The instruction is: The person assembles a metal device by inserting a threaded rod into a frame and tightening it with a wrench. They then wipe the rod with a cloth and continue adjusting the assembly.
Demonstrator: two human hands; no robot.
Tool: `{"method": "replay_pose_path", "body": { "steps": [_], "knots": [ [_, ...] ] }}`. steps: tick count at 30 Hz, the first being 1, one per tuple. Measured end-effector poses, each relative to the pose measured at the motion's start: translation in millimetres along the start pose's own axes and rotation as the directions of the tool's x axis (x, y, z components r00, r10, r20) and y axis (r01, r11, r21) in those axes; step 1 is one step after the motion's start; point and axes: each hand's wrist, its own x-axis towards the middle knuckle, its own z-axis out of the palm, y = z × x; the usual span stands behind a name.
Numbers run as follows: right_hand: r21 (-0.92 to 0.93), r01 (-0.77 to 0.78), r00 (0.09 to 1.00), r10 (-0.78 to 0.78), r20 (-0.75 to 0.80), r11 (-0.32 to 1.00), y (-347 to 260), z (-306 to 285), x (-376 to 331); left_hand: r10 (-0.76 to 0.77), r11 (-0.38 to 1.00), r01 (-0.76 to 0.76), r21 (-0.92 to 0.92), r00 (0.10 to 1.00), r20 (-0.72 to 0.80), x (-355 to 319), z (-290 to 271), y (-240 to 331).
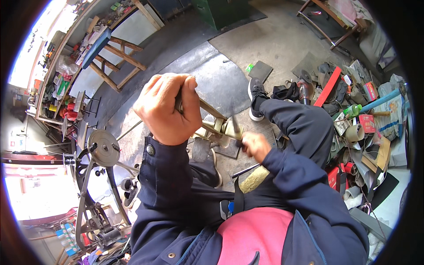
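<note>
The left hand was curled into a fist above a slanting bar; what it held could not be told. The right hand gripped a dark, blurred tool, its far end beside a pale block between the person's legs, above the floor.

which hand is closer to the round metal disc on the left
The left hand: it is the larger-looking fist, higher in the picture. The right hand sits lower and farther across, away from the round metal disc.
</note>
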Motion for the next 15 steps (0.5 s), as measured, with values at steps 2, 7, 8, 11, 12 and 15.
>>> {"method": "replay_pose_path", "body": {
  "steps": [2,7,8,11,12,15],
  "knots": [
    [0.165,-0.263,0.951,0.226,0.21,0.951,-11,28,-37,-0.017,0.999,0.017,0.034,1.0,-0.003,0,2,0],
    [0.216,0.074,0.949,-0.136,0.285,0.974,-84,51,-75,-0.03,0.998,0.03,0.049,1.0,-0.005,2,2,2],
    [0.187,0.132,0.931,-0.186,0.314,0.974,-100,44,-71,-0.02,0.999,0.019,0.037,1.0,0.008,2,3,2],
    [0.074,0.341,0.875,-0.345,0.338,0.937,-144,29,-50,0.005,1.0,-0.005,0.003,1.0,0.024,4,2,-1],
    [0.021,0.412,0.866,-0.399,0.302,0.911,-157,25,-45,0.023,1.0,-0.023,-0.01,0.999,0.027,4,1,-2],
    [-0.169,0.532,0.841,-0.496,0.214,0.829,-187,11,-32,0.014,1.0,-0.014,-0.002,0.999,0.046,5,-1,-4]
  ]
}}
